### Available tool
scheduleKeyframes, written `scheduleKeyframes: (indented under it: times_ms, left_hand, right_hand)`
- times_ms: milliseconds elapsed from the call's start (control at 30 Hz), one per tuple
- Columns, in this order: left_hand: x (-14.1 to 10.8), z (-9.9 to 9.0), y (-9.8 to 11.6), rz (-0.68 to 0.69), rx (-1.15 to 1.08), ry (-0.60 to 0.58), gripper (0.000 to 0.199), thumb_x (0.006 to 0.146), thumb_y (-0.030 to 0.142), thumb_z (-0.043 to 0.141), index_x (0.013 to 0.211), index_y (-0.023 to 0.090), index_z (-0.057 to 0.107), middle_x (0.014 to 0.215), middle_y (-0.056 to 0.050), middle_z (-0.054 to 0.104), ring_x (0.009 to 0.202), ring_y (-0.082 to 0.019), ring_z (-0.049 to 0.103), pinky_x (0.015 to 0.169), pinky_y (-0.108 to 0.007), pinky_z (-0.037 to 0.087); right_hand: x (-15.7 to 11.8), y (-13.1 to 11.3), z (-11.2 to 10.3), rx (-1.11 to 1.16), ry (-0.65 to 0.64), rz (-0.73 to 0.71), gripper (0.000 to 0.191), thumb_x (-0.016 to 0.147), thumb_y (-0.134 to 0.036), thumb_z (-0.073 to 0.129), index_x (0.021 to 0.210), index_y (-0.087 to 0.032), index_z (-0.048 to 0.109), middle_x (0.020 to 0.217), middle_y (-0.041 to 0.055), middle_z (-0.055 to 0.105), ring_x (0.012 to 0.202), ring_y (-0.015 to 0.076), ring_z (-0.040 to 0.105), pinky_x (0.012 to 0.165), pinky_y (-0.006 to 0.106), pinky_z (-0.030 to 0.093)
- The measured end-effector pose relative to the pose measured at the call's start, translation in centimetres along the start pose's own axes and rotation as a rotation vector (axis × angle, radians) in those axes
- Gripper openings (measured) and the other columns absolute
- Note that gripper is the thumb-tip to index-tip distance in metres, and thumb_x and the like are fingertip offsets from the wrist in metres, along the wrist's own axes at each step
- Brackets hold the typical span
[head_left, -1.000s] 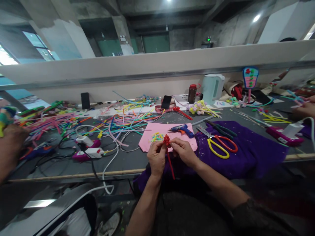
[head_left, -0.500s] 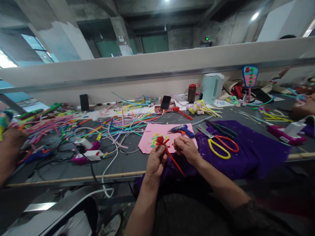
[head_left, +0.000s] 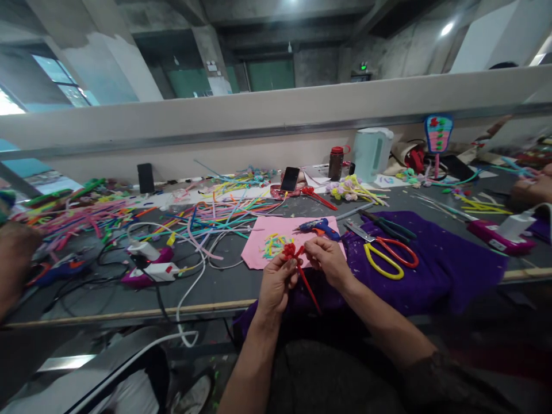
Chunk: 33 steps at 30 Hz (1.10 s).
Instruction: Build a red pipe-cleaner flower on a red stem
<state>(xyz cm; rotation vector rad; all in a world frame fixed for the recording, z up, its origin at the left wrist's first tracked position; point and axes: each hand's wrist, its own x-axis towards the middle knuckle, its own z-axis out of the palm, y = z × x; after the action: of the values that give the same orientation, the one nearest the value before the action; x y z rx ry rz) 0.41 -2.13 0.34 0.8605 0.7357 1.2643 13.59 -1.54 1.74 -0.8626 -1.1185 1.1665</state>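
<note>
My left hand (head_left: pixel 278 280) pinches a red pipe-cleaner flower (head_left: pixel 289 250) just under its bloom, and a red stem slants down to the right below the fingers. The fingertips of my right hand (head_left: pixel 326 257) are closed on a short red piece at the flower's right side. Beneath both hands lies a pink sheet (head_left: pixel 254 244) with small yellow, green and white cut bits (head_left: pixel 273 245) on it. A blue glue gun (head_left: pixel 319 228) rests on the sheet's far right part. Scissors (head_left: pixel 385 253) with red and yellow handles lie right of my right hand, on purple cloth (head_left: pixel 451 261).
Dark-handled pliers (head_left: pixel 390 226) lie behind the scissors. Loose coloured pipe cleaners (head_left: pixel 224 213) spread over the left side. Power strips (head_left: pixel 150 271) with cables stand left. A kettle (head_left: pixel 371 155), a bottle (head_left: pixel 336 163) and a phone (head_left: pixel 290 179) stand behind. Other people's hands (head_left: pixel 532 190) show at both edges.
My left hand and the flower have shifted slightly right, closer to my right hand. My right fingertips now meet the red piece beside the bloom; before, they were apart from it.
</note>
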Motion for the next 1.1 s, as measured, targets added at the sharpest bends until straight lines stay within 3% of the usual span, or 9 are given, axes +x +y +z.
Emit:
scheduleKeyframes:
  times_ms: [433,633,767,933,1100]
  left_hand:
    - [0.13,0.03,-0.34,-0.019,0.073,-0.008,0.025,0.063,0.028,0.072,0.073,0.013,0.055,0.061,0.002,0.061,0.033,0.0,0.038,0.032,-0.012,0.021]
    - [0.2,-0.02,0.0,-0.057,0.084,-0.065,0.021,0.068,0.028,0.068,0.068,0.013,0.052,0.047,0.006,0.051,0.029,0.0,0.033,0.032,-0.013,0.019]
    - [0.36,0.04,0.06,-0.08,0.08,-0.081,0.022,0.067,0.028,0.068,0.067,0.014,0.051,0.043,0.007,0.048,0.028,0.0,0.031,0.032,-0.013,0.019]
    - [0.52,0.23,0.0,-0.099,0.104,-0.122,0.022,0.066,0.029,0.067,0.064,0.015,0.049,0.035,0.009,0.042,0.027,-0.002,0.028,0.031,-0.014,0.018]
    - [0.56,0.41,0.09,-0.108,0.121,-0.135,0.021,0.062,0.025,0.066,0.061,0.016,0.047,0.037,0.009,0.044,0.027,-0.001,0.028,0.031,-0.015,0.016]
  right_hand:
    - [0.02,0.0,0.08,-0.077,0.011,-0.058,0.018,0.073,-0.032,0.061,0.067,-0.016,0.058,0.047,-0.0068,0.044,0.039,0.0049,0.034,0.038,0.019,0.025]
    - [-0.29,-0.09,0.08,-0.312,0.051,-0.315,0.009,0.076,-0.025,0.059,0.072,-0.017,0.062,0.066,-0.0011,0.056,0.056,0.0097,0.048,0.05,0.022,0.037]
    - [-0.38,0.13,0.07,-0.428,0.066,-0.47,0.007,0.078,-0.021,0.057,0.075,-0.019,0.063,0.069,-0.0001,0.057,0.062,0.0117,0.051,0.057,0.024,0.04]
    - [-0.44,0.21,0.09,-0.489,0.089,-0.594,0.007,0.079,-0.019,0.057,0.078,-0.021,0.063,0.075,0.0009,0.057,0.069,0.013,0.053,0.061,0.026,0.043]
    - [-0.35,0.35,0.2,-0.549,0.139,-0.606,0.005,0.077,-0.019,0.059,0.077,-0.02,0.063,0.082,0.002,0.051,0.065,0.0111,0.049,0.053,0.023,0.04]
